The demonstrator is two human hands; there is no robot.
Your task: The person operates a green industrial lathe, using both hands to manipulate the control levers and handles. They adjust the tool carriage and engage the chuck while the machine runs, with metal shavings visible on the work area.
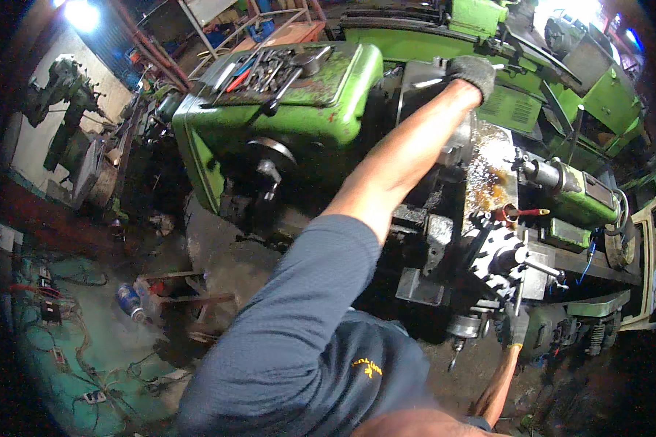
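I stand at a green metal lathe. My left hand (471, 73), in a dark grey knit glove, reaches across to the far side of the chuck area. It is closed round a chuck key (428, 83), whose bright crossbar sticks out on both sides of the fist; its lower end is hidden. My right hand (516, 325), also gloved, is low at the near side of the carriage. Its fingers close on the end of a thin metal lever (519, 291) beside the tool post (497, 258). My left forearm hides part of the chuck.
Wrenches and other hand tools (259, 73) lie on the green headstock (328, 109). A red-handled brush (521, 212) rests by the tool post. Wet, shiny chips cover the tray (492, 171). The tailstock (587, 193) stands to the right. A blue bottle (130, 302) lies on the floor.
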